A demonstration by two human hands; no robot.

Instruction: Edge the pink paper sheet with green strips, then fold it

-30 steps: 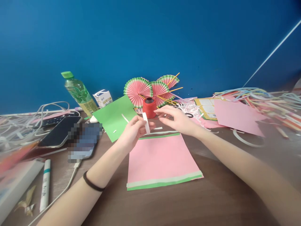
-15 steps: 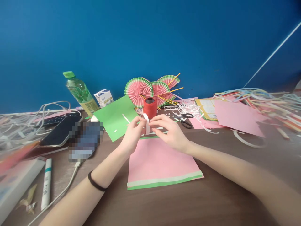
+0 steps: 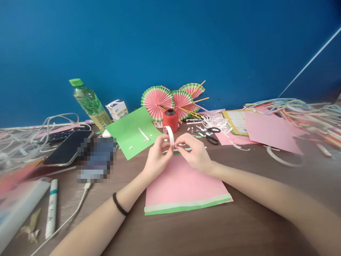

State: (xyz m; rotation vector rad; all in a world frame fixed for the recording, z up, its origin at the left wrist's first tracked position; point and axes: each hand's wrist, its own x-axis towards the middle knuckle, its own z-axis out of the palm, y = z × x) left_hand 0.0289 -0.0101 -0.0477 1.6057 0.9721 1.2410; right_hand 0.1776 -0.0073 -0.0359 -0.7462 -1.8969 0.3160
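My left hand (image 3: pixel 157 158) is closed around the lower part of a narrow roll of white tape (image 3: pixel 171 134), which stands on edge between thumb and fingers. At the roll's right side, my right hand (image 3: pixel 196 153) pinches the tape with thumb and forefinger. The fingertips hide exactly what part of it they grip. Below both hands lies a pink sheet of paper (image 3: pixel 186 186) with a white and a green strip along its near edge. Right behind the roll stands a red spool of thread (image 3: pixel 170 121).
Pleated watermelon-patterned paper fans (image 3: pixel 157 101) lean against the blue wall. A green sheet (image 3: pixel 130 133), a bottle (image 3: pixel 92 106), a phone (image 3: pixel 68 147) and a marker (image 3: pixel 52 208) are to the left. Black-handled scissors (image 3: pixel 212 140), paper scraps and pink sheets (image 3: pixel 271 129) lie to the right.
The tape roll has shifted slightly right and turned, showing more of its inside. My left hand has moved right, and my right fingers have closed into a pinch at the roll's edge.
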